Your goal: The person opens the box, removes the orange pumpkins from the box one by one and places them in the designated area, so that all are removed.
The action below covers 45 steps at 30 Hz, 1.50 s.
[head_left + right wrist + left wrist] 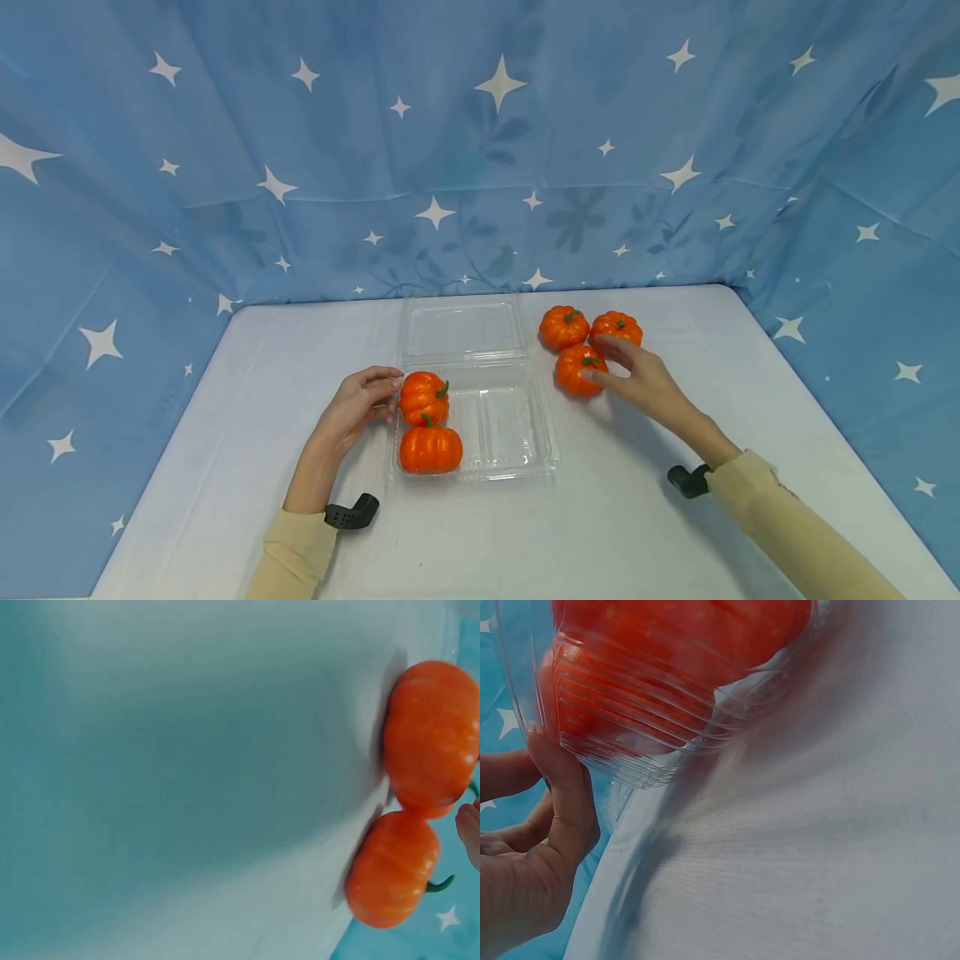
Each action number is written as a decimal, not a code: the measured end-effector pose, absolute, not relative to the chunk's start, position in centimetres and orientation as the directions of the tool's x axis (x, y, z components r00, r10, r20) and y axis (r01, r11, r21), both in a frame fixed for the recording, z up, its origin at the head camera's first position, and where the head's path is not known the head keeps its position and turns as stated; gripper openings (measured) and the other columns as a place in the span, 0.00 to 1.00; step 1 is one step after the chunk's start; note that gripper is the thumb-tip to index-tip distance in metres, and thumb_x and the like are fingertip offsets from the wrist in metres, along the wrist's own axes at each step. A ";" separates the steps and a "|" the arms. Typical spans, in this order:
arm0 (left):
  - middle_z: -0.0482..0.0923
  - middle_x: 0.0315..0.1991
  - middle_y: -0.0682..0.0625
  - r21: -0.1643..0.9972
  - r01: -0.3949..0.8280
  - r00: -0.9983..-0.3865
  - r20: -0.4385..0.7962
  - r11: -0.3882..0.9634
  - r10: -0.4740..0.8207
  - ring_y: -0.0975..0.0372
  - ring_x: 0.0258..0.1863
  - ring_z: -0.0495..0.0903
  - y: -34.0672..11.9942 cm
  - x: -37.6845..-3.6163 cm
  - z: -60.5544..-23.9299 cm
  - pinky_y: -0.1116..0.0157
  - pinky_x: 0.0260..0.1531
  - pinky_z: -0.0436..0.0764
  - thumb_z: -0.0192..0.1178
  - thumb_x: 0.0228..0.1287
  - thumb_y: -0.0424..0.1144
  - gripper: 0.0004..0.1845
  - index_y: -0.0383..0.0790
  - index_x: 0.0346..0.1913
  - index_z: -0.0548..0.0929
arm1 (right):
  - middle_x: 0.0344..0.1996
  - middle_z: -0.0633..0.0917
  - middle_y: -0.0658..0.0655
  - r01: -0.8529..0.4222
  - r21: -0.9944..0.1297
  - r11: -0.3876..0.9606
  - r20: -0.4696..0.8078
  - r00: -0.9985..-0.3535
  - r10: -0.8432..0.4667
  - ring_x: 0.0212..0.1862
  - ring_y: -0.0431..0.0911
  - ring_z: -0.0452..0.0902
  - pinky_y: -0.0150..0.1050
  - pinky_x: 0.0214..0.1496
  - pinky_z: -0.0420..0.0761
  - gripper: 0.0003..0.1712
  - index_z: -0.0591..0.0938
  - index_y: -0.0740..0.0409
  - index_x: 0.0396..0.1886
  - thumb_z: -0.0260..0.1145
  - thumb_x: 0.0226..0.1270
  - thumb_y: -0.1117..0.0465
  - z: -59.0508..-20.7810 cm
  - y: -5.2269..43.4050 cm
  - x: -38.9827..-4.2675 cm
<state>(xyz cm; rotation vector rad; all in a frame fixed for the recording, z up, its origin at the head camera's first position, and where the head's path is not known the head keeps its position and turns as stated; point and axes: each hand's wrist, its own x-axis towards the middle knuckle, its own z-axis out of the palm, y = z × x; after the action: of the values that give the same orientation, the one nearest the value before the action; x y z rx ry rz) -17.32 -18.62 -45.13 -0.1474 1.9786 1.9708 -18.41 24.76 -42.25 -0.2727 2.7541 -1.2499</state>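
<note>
A clear plastic clamshell box [517,429] lies with its lid [465,329] folded back. In its left half sit two small orange pumpkins, an upper one [422,400] and a lower one [431,451]. My left hand [363,406] pinches the box's left rim; the left wrist view shows thumb and fingers [559,787] at that edge. To the right of the box, my right hand [645,379] hovers with thumb and fingers spread over the nearest pumpkin [576,375] of a group of three. Its fingertips overlap this pumpkin in the head view.
Behind the nearest pumpkin are another pumpkin [562,327] at the left and one more [617,325] at the right, partly covered by the right hand. All stand on a white-covered table [480,533]. A blue star-patterned curtain [450,150] hangs along the back and sides.
</note>
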 end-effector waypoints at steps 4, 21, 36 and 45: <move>0.77 0.36 0.49 0.948 -0.316 -0.936 -0.316 0.028 0.155 0.62 0.22 0.72 -18.6 -17.3 -45.0 0.70 0.25 0.78 0.54 0.71 0.38 0.19 0.30 0.58 0.71 | 0.67 0.73 0.62 -0.145 -0.755 0.639 0.010 -0.978 -0.209 0.69 0.59 0.67 0.57 0.66 0.71 0.45 0.67 0.58 0.69 0.70 0.59 0.41 -41.6 24.0 -17.9; 0.78 0.36 0.48 0.948 -0.316 -0.935 -0.317 0.033 0.158 0.62 0.23 0.72 -18.5 -17.4 -45.0 0.69 0.25 0.78 0.55 0.71 0.38 0.19 0.30 0.58 0.71 | 0.64 0.76 0.58 -0.234 -0.734 0.638 0.089 -0.964 -0.251 0.64 0.57 0.74 0.57 0.62 0.76 0.39 0.71 0.53 0.66 0.71 0.59 0.43 -39.5 21.0 -15.6; 0.77 0.37 0.48 0.944 -0.329 -0.932 -0.329 0.027 0.153 0.62 0.23 0.72 -18.6 -17.4 -45.0 0.70 0.25 0.78 0.56 0.70 0.38 0.20 0.30 0.58 0.71 | 0.64 0.76 0.55 -0.247 -0.813 0.527 0.078 -0.944 -0.322 0.64 0.54 0.75 0.54 0.61 0.76 0.37 0.72 0.50 0.66 0.72 0.58 0.46 -39.6 17.9 -14.1; 0.77 0.37 0.49 0.947 -0.320 -0.933 -0.319 0.024 0.164 0.62 0.23 0.72 -18.6 -17.3 -45.0 0.70 0.24 0.78 0.55 0.71 0.38 0.19 0.30 0.59 0.71 | 0.62 0.78 0.53 -0.234 -0.842 0.486 0.048 -0.930 -0.365 0.65 0.55 0.74 0.53 0.64 0.74 0.38 0.72 0.52 0.66 0.72 0.58 0.44 -39.7 15.7 -13.1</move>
<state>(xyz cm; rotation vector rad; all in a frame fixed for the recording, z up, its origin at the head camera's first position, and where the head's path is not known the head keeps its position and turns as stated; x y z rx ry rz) -17.32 -18.61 -45.02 -0.1595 1.9684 1.9748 -13.12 15.74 -39.72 -0.5251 2.5872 -1.4327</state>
